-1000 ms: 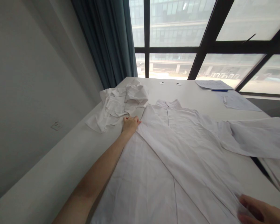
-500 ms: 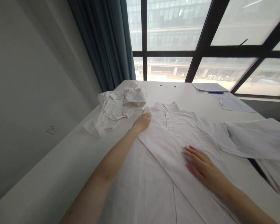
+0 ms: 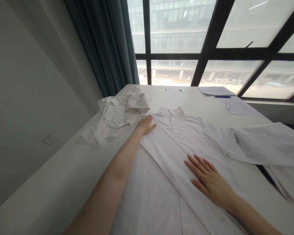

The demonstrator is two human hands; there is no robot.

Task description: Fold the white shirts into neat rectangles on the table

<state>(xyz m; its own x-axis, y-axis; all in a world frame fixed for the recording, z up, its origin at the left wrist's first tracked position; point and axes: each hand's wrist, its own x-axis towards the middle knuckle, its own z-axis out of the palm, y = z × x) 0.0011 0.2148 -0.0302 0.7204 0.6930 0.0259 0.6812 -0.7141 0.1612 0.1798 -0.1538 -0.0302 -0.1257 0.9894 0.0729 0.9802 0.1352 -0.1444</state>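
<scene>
A white long-sleeved shirt [image 3: 159, 186] lies spread on the white table, its stand collar [image 3: 171, 112] pointing towards the window. One sleeve [image 3: 166, 160] is folded diagonally across the body from the left shoulder; the other sleeve [image 3: 267, 143] stretches out to the right. My left hand [image 3: 145, 125] rests flat on the shirt's left shoulder, fingers outstretched and thumb apart. Lower down, my right hand [image 3: 205, 178] lies palm down with spread fingers on the folded sleeve. Neither hand grips anything.
Crumpled white cloth [image 3: 120, 114] lies on the table [image 3: 63, 182] at the far left, beside the wall. Papers [image 3: 245, 106] and a blue pen [image 3: 222, 96] lie at the back right. Behind are a blue curtain [image 3: 105, 42] and a dark-framed window [image 3: 175, 56].
My left hand's fingers have opened out flat at the shoulder, where they were more curled before. My right hand has settled with fingers spread. The view has shifted slightly.
</scene>
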